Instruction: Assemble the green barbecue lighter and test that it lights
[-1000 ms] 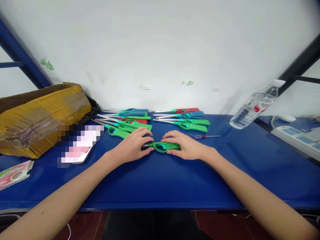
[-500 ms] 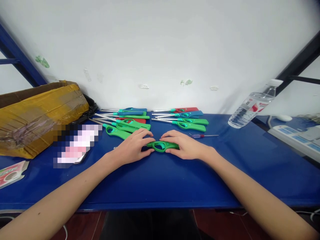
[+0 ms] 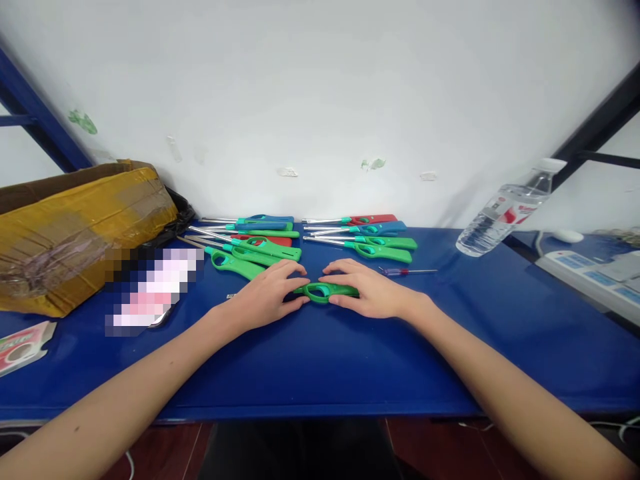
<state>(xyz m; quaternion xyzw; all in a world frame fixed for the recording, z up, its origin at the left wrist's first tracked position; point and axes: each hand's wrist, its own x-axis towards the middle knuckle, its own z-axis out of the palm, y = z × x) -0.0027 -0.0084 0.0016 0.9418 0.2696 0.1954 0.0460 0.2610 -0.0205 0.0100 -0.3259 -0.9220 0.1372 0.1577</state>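
Observation:
Between my hands lies a green lighter [image 3: 320,292] with a teal trigger, low over the blue table. My left hand [image 3: 273,291] pinches its front end by the trigger loop, hiding most of its metal tube. Thumb and fingers of my right hand [image 3: 367,289] are closed on its handle. Behind my left hand is a pile of long-tubed green, blue and red lighters [image 3: 267,250]. A second group, with red, blue and green handles [image 3: 385,248], lies behind my right hand. A small screwdriver [image 3: 400,271] rests just beyond my right hand.
A taped cardboard box [image 3: 90,233] stands at the left, near a partly blurred phone [image 3: 163,315] and a printed card [image 3: 25,347]. On the right are a tilted water bottle [image 3: 503,217] and a white power strip [image 3: 595,277]. A white wall rises behind the blue table [image 3: 320,367].

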